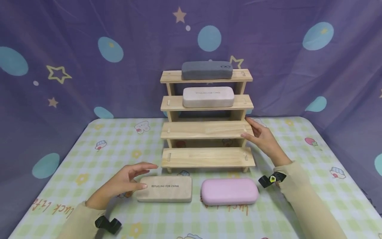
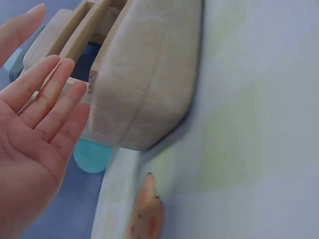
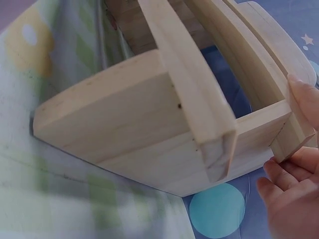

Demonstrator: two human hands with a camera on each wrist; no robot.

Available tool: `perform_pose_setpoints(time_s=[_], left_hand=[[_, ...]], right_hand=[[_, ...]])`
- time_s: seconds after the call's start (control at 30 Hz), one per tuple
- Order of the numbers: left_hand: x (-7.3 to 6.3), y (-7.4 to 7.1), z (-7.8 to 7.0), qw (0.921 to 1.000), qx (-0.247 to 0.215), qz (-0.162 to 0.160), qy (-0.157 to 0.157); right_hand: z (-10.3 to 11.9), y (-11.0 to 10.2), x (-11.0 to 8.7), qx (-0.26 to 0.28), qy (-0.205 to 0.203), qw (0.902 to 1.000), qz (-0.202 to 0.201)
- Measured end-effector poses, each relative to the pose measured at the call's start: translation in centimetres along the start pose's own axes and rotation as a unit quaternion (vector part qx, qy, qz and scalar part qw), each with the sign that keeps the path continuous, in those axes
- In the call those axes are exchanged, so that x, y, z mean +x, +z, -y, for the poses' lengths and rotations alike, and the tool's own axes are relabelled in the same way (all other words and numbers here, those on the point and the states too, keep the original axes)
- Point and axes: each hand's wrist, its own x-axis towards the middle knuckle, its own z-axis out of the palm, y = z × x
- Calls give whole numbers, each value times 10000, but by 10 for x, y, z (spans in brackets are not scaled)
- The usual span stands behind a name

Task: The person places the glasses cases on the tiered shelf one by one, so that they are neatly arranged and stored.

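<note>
A beige glasses case (image 1: 167,194) printed "REFUELING FOR CHINA" lies on the table in front of a stepped wooden shelf (image 1: 206,157). My left hand (image 1: 123,179) is at the left end of this case, its thumb overlapping the lid's corner in the head view. In the left wrist view its fingers (image 2: 47,99) are extended beside the case's end. My right hand (image 1: 267,142) holds the right end of the shelf's second board from the bottom. The right wrist view shows the thumb (image 3: 301,94) over that board (image 3: 294,137) and the fingers below it.
A pink glasses case (image 1: 229,192) lies right of the beige one. On the shelf, a grey case (image 1: 207,70) occupies the top board and a whitish case (image 1: 208,98) the one below. Behind the checkered tablecloth (image 1: 119,146) hangs a purple curtain (image 1: 143,20).
</note>
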Motion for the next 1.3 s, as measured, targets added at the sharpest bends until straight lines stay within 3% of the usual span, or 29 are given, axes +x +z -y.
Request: perform_pose_setpoints(time_s=[0.37,0.67,0.8,1.03,1.3], left_hand=[[-4,11,15,9981,-396,-243,-397],[-5,14,26,9924,-934,-145,-783],[-7,13,29,9910,-1034,-48,-851],[-9,7,33,9856,-1439,395,-793],[-10,3,35,9892,-1066,687,-736]], right_hand=[[0,1,1,243,11,9997,2],[-1,1,1,257,50,9997,-32],[-1,2,0,305,36,9995,-13],[-1,2,0,356,21,9994,17],[-1,1,0,323,36,9995,20]])
